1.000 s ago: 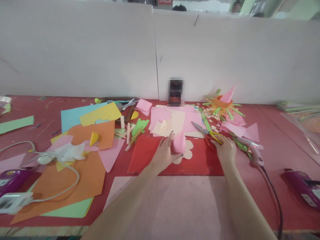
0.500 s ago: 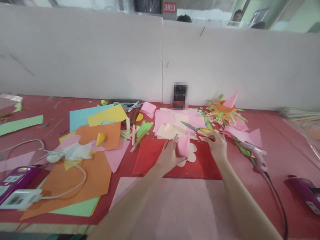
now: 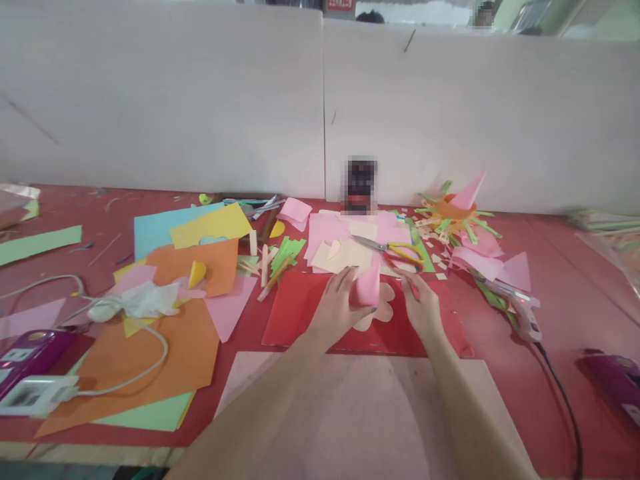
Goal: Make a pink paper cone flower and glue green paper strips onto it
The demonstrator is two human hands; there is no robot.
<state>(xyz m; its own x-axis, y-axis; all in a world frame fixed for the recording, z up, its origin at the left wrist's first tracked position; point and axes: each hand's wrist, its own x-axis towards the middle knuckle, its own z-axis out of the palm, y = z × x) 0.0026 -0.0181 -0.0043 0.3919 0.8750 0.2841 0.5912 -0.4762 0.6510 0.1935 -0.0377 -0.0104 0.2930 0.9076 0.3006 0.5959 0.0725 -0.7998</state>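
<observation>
A pink paper cone point(image 3: 369, 287) stands on or just above a pale flower-shaped paper cutout point(image 3: 385, 303), and my left hand point(image 3: 337, 303) is wrapped round its left side. The cutout rests on a red board point(image 3: 295, 307); part of it is hidden by the cone and my hand. To the right of the flower, my right hand point(image 3: 423, 307) is empty, with thumb and forefinger apart. Just beyond its fingertips lie scissors point(image 3: 387, 247) with yellow and red handles, on a pile of pink and cream paper.
Coloured paper sheets point(image 3: 200, 340) cover the left side, with a white cable point(image 3: 165, 347) across them. At right rest a glue gun point(image 3: 525, 317) and its cord. An orange and green paper piece point(image 3: 457, 207) with a pink cone stands behind. A white partition point(image 3: 200, 100) closes the back.
My right hand has let go of the scissors, which now lie on the paper pile, and has moved left toward the flower. My left hand keeps its hold on the cone.
</observation>
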